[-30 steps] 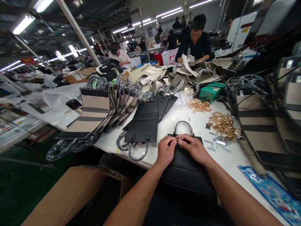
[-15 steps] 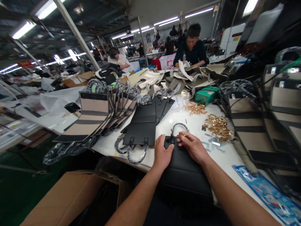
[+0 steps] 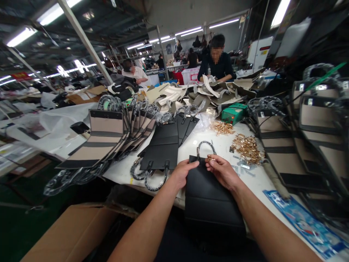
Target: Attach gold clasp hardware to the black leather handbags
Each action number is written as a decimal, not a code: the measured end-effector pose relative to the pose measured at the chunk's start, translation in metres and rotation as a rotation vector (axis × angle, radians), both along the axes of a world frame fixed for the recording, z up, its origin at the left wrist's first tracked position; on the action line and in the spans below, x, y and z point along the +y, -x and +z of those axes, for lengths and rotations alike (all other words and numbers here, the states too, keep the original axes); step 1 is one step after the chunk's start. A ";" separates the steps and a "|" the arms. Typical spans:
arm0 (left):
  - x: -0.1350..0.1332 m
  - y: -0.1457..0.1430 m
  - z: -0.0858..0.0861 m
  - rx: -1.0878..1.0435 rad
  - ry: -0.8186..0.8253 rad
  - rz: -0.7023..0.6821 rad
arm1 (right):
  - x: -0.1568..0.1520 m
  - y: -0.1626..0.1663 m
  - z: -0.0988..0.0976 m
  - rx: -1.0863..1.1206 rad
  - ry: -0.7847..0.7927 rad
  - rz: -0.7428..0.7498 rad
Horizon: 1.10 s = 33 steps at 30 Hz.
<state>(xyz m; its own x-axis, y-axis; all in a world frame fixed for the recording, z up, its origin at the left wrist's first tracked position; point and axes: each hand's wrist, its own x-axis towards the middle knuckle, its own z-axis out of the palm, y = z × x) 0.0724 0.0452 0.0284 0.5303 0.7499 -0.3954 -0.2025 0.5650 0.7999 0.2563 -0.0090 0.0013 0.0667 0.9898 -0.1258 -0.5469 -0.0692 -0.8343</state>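
Observation:
A black bag panel (image 3: 209, 196) lies on the white table (image 3: 191, 145) in front of me, its wrapped handle (image 3: 206, 145) pointing away. My left hand (image 3: 182, 173) grips the panel's upper left edge, fingers curled over it. My right hand (image 3: 222, 171) is at the panel's top edge, pinching a small gold metal fitting (image 3: 210, 158) between thumb and fingers.
Piles of gold fittings (image 3: 247, 145) and a green box (image 3: 233, 112) lie beyond. A stack of black panels (image 3: 163, 145) and fanned beige-and-black bags (image 3: 106, 138) sit to the left, more bags (image 3: 313, 127) to the right. A cardboard box (image 3: 71, 233) stands below. A person (image 3: 216, 63) works across the table.
Both hands were pinching the fitting at the panel's top. My left hand let go, pressed flat on the panel, then took hold of its left edge. My right hand kept the fitting.

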 end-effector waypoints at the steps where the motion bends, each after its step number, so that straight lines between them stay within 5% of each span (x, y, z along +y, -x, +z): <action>1: -0.002 -0.001 -0.002 0.006 -0.009 -0.007 | 0.000 0.000 -0.001 -0.005 0.001 -0.005; 9: -0.004 -0.001 -0.020 -0.050 0.105 -0.024 | -0.002 0.002 0.004 -0.134 0.009 -0.007; 16: -0.007 0.002 -0.025 -0.119 0.168 0.007 | -0.014 -0.025 0.027 -0.649 0.031 -0.030; 33: -0.007 0.015 -0.025 -0.213 0.192 -0.089 | -0.005 -0.032 0.049 -1.296 -0.200 0.266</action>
<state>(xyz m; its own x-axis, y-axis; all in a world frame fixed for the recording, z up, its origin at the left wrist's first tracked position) 0.0574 0.0387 0.0036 0.6770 0.6191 -0.3980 -0.2973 0.7247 0.6216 0.2885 -0.0144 0.0503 -0.1697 0.9851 0.0293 0.6528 0.1346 -0.7455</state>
